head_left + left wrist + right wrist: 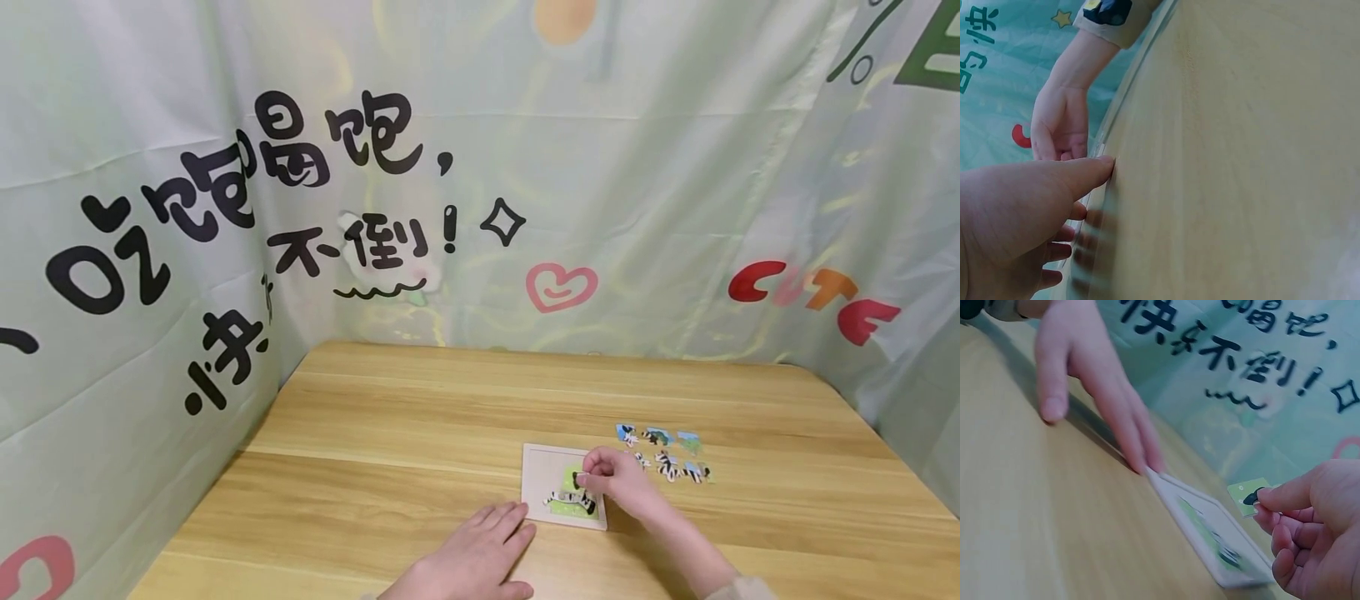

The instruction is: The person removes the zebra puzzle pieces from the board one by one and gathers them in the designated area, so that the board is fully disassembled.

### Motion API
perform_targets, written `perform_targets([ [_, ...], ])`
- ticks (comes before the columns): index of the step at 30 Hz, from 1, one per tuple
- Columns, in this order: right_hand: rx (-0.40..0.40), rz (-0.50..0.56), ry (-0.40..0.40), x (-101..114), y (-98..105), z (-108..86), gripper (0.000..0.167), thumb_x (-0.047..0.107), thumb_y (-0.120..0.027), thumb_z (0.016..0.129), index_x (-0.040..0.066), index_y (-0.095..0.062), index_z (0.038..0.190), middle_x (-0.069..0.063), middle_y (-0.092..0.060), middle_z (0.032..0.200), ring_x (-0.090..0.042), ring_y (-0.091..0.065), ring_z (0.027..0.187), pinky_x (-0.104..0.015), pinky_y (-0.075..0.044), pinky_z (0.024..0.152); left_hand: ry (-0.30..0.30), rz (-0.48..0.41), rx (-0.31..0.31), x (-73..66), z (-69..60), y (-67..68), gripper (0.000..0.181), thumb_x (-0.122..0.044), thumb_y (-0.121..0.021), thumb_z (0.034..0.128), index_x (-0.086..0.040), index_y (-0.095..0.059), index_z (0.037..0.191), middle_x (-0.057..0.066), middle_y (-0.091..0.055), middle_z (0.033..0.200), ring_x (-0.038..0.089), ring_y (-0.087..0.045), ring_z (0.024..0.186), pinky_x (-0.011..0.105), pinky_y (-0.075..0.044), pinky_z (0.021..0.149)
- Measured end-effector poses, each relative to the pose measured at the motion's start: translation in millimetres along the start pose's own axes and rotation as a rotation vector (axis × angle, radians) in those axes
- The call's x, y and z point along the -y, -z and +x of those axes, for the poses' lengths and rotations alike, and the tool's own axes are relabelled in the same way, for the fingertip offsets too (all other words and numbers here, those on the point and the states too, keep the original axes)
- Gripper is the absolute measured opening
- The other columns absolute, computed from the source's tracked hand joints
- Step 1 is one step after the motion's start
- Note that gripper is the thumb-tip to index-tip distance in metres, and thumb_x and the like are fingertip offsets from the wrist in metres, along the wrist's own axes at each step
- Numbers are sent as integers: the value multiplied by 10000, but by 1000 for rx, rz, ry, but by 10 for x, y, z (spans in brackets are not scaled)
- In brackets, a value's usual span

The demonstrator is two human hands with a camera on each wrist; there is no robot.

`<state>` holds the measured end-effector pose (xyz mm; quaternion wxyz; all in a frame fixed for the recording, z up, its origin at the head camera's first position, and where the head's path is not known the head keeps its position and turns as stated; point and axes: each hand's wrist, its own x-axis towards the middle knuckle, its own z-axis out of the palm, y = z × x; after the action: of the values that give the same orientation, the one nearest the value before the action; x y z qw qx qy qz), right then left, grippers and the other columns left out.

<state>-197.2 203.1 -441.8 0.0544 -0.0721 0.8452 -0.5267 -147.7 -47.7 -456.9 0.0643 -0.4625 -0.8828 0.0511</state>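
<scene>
My right hand (pixel 624 485) pinches a small green puzzle piece with a black patch between thumb and fingers; in the right wrist view the puzzle piece (pixel 1241 492) stands clear above the board. Below is a shallow white puzzle board (pixel 542 468) with a raised rim. Joined pieces (pixel 570 503) lie along its lower part, green with black-and-white zebra markings. Flat on the table, my left hand (pixel 480 552) has its fingers straight, the fingertips touching the board's lower left corner. The left wrist view shows both hands, but not the board's face.
Several loose puzzle pieces (pixel 667 467) with zebra stripes and blue sky lie in two rough rows right of the board, partly behind my right hand. The wooden table (pixel 375 417) is bordered by a printed cloth (pixel 660 200) at the back and sides.
</scene>
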Motion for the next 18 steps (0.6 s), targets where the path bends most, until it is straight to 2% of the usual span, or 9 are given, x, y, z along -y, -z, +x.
perform_targets([
  [4,-38,4,-60,-55,181,-51,203,103,-709,780,1,-554,860,-19,-499,704,-118,-441,610,-200,-368,497,1,13,1,-1,-1,2,648,-583,-447,889,-102,-472,1322,109,-422,1391,220,-377,1288,334,-343,1026],
  [8,-53,-39,-99,-128,339,-109,217,129,-713,784,7,-556,868,-21,-510,717,-121,-443,605,-209,-374,493,6,11,7,-1,-4,2,652,-588,-439,889,-107,-464,1329,106,-412,1401,217,-369,1295,338,-338,1032],
  [18,-48,-92,-88,-312,617,-225,183,78,-683,796,-30,-565,886,-30,-536,697,-108,-465,561,-218,-403,483,-3,25,2,0,-3,-2,647,-591,-437,889,-112,-475,1322,93,-433,1384,196,-376,1289,322,-333,1034],
])
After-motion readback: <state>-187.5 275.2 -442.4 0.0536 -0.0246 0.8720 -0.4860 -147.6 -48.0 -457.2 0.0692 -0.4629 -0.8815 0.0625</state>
